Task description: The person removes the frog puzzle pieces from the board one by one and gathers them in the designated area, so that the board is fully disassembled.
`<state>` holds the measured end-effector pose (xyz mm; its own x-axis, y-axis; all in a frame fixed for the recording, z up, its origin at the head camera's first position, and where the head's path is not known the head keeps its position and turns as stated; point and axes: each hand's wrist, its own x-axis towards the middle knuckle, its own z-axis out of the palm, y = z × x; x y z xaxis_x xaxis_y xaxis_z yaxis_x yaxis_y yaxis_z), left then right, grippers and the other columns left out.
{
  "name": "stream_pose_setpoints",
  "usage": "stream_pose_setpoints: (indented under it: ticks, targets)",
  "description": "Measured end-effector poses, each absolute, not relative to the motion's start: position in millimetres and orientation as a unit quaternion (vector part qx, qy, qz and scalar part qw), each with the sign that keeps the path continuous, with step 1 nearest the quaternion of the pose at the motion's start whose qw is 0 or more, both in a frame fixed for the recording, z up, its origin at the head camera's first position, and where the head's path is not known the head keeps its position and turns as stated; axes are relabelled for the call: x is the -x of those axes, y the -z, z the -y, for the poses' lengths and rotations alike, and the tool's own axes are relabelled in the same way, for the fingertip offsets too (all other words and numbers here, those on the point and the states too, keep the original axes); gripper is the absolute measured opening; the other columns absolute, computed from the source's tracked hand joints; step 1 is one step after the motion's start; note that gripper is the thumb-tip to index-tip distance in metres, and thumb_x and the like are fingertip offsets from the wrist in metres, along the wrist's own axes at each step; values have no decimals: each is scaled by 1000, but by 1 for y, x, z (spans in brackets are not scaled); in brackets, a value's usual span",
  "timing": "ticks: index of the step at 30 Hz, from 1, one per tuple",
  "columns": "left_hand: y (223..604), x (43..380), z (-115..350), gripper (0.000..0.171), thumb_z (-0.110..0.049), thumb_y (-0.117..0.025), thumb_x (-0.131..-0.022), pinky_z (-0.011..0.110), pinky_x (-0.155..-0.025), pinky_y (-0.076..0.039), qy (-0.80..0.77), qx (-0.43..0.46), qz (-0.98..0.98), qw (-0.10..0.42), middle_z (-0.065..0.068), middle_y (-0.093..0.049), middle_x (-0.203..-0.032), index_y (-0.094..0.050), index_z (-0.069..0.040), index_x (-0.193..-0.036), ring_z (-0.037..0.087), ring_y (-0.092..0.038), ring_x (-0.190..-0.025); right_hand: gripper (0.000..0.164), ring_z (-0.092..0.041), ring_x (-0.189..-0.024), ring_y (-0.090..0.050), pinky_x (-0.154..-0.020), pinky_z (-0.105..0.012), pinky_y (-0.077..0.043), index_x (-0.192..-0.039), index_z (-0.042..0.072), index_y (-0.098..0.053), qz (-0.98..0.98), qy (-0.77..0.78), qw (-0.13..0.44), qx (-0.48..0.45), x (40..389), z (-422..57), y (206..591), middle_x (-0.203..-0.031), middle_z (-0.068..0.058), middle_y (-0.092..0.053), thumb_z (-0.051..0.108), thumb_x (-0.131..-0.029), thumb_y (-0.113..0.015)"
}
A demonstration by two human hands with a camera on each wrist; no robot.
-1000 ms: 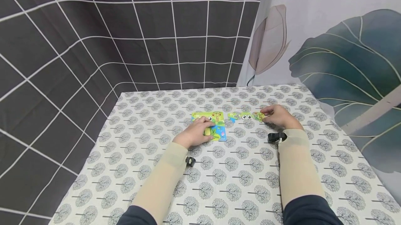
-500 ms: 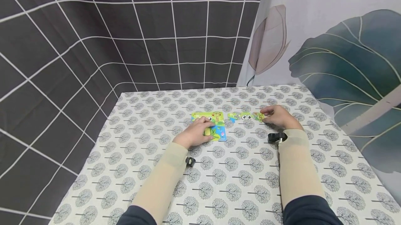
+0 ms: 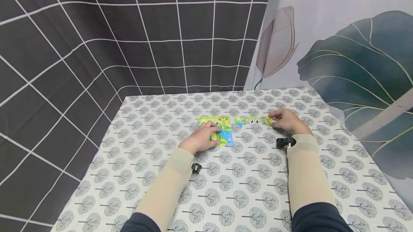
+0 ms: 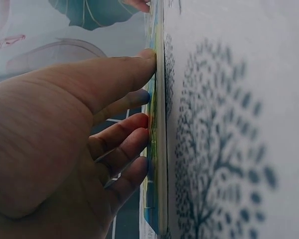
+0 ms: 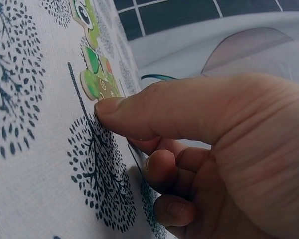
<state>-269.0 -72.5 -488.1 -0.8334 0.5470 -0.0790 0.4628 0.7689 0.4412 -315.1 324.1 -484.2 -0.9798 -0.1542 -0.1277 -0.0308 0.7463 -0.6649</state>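
Note:
A flat, square frog puzzle board in green and blue lies on the table. My left hand rests on it, thumb and fingertips spread over its printed face; the left wrist view shows the board's thin edge side-on beneath them. To the right, loose puzzle pieces lie in a row: a green and blue one, one with two frog eyes and a patterned green one. With thumb and index finger, my right hand pinches the patterned piece at its right end. The index fingertip is hidden behind the thumb in the right wrist view.
Tree-print cloth covers the table. Behind it hangs a dark cloth with a white grid, and on the right a pale curtain with leaf prints. Both forearms reach in from the front edge.

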Motion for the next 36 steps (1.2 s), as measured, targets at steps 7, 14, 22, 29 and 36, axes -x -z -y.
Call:
stream_pose_setpoints:
  ticks: [7, 14, 22, 29, 36]
  targets:
    - [488, 270, 74, 57, -37, -78, -94, 45, -120, -38, -231, -272, -930, 91, -1, -53, -146, -62, -20, -146, 23, -49, -138, 53, -28, -102, -59, -80, -33, -54, -137, -1, -65, -926, 361, 99, 48, 313, -323, 480, -119, -18, -63, 8, -87, -79]
    - [488, 274, 84, 48, -33, -79, -94, 41, -119, -41, -257, -263, -927, 75, -7, -57, -136, -67, -21, -139, 19, -51, -133, 48, -28, -102, -58, -82, -35, -53, -137, -1, -64, -924, 366, 95, 52, 313, -318, 478, -120, -18, -62, 12, -92, -76]
    - [484, 278, 106, 50, -32, -79, -95, 45, -115, -44, -274, -235, -930, 73, -1, -56, -140, -65, -18, -140, 23, -53, -131, 39, -32, -105, -59, -80, -37, -52, -134, 3, -65, -927, 367, 49, 63, 315, -297, 470, -119, -16, -63, 18, -98, -70]
    - [483, 278, 128, 61, -37, -79, -94, 50, -121, -36, -265, -213, -936, 85, 9, -48, -155, -59, -14, -147, 32, -43, -146, 34, -33, -102, -64, -77, -35, -56, -130, 1, -68, -924, 369, 15, 100, 325, -272, 469, -118, -19, -67, 13, -98, -70]
    - [481, 276, 145, 72, -38, -81, -92, 52, -124, -31, -254, -188, -945, 87, 14, -47, -157, -53, -7, -150, 34, -41, -147, 32, -28, -95, -63, -74, -37, -55, -127, 0, -69, -916, 381, 23, 126, 330, -241, 467, -112, -14, -68, 12, -97, -70]
